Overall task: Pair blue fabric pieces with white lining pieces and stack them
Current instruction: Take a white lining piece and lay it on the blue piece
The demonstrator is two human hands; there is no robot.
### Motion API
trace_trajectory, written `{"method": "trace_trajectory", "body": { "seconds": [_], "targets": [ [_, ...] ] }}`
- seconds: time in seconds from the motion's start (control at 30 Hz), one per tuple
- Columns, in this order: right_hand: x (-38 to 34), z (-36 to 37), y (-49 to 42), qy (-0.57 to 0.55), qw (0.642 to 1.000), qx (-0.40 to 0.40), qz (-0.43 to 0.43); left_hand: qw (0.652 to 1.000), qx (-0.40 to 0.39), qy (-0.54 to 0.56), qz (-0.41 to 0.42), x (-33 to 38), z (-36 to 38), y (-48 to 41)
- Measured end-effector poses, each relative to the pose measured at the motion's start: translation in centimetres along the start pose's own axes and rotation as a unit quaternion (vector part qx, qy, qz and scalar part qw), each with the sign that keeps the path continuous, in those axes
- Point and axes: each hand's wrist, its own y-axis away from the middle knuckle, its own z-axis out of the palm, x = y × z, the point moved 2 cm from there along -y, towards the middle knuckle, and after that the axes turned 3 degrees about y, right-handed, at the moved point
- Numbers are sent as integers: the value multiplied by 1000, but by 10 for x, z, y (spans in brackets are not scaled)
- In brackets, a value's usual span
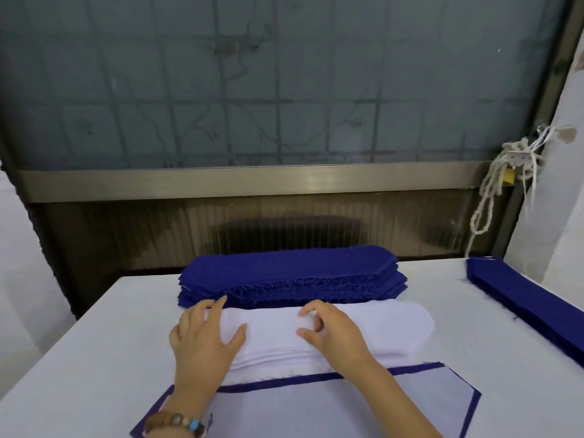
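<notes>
I log one blue-and-white pair laid down (thick blue fabric stack and white lining stack remain), left hand flat on the lining, right hand pinching its top layer.

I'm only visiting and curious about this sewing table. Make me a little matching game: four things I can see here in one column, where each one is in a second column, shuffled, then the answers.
Things
1. middle blue stack
2. white lining stack
3. paired piece, white on blue
4. bead bracelet

Places
A. on the left wrist
B. under the left hand and right hand
C. nearest the person, blue border showing
D. just behind the white stack

Pairs: 1-D, 2-B, 3-C, 4-A
</notes>
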Motion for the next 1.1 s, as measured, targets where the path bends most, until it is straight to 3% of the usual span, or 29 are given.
{"method": "trace_trajectory", "body": {
  "seconds": [0.1,0.2,0.57,0.7,0.8,1.0,1.1],
  "targets": [
    [1,1,-1,6,1000,4,-1,994,-40,-6,-101,-7,-1,-4],
    [2,2,-1,14,1000,7,-7,988,-37,42,-144,-12,-6,-4],
    [0,2,1,25,999,16,-16,983,155,56,-75,-17,-27,-5],
    [-1,3,2,25,999,17,-14,959,166,200,-111,-17,-30,-6],
    [0,3,2,28,999,18,-14,945,182,258,-88,-20,-30,-3],
    [3,4,0,13,1000,7,-3,963,192,172,-78,-25,-28,-3],
    [5,1,-7,-11,1000,-17,17,967,201,158,-17,-20,-34,-5]
  ]
}}
